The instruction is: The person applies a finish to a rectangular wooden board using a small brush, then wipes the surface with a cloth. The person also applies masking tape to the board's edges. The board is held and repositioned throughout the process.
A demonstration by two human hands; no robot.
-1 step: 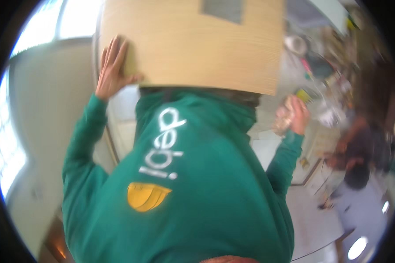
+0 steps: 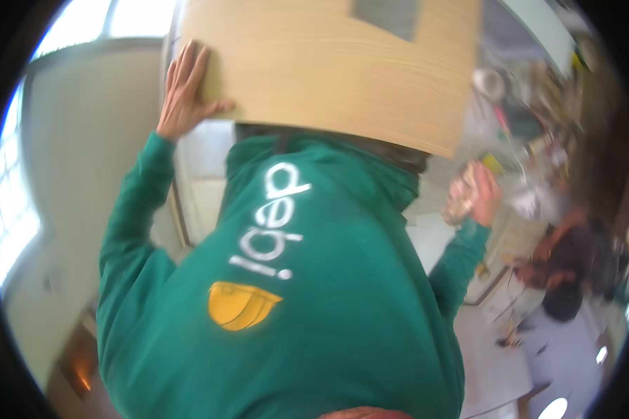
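Note:
A wide board [image 2: 328, 77] with a pale wood-grain face spans the top of the view, right in front of my body. A grey rectangular patch [image 2: 390, 15] shows in its upper part; I cannot tell whether it is a cut-out. My left hand [image 2: 186, 94] lies at the board's left edge, fingers stretched and thumb spread along the near corner. Off the board's near right corner, apart from it, is my right hand [image 2: 483, 194]. Its fingers are curled round a crumpled pale-brown wad [image 2: 459, 197], too blurred to name exactly.
A pale wall panel [image 2: 84, 188] rises on the left, with bright windows beyond. At the right, a white roll-like object [image 2: 490, 84] and mixed clutter lie on the floor. Another person [image 2: 565, 279] is low down at the right, near scattered tools [image 2: 509, 342].
The view has turned slightly, so the board sits further right and more tilted in the picture. Both hands keep their hold and pose; my right hand appears slightly lower and further right.

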